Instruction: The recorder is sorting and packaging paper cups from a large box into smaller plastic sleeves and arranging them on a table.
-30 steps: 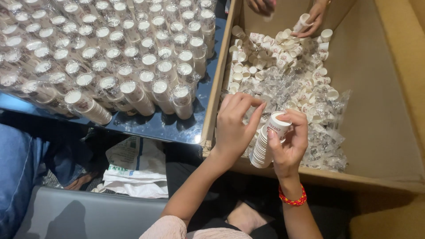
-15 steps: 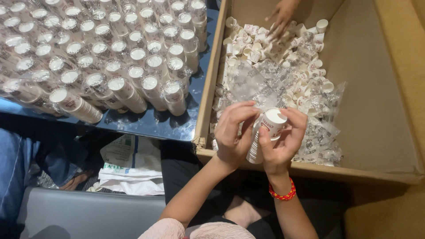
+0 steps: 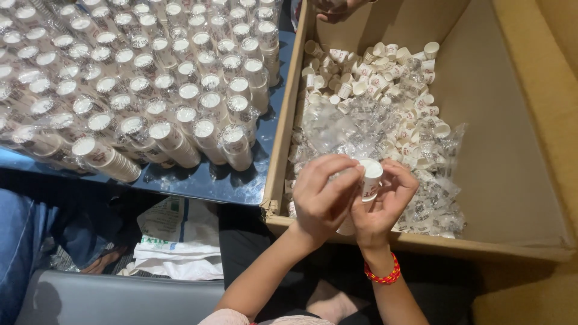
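Note:
Both of my hands hold one stack of small white paper cups over the near edge of a big cardboard box. My left hand wraps the stack's left side, fingers curled over its top. My right hand, with a red bead bracelet on the wrist, grips it from the right. Most of the stack is hidden behind my fingers. Loose white cups and crumpled clear plastic wrappers fill the box floor below.
Several wrapped cup stacks stand packed together on a shiny blue tabletop to the left. Another person's hand shows at the box's far edge. Papers lie on the floor by a grey seat.
My hands have closed tighter round the cup stack, my left fingers now over its top. The other person's hand has drawn back from the loose cups to the box's far edge.

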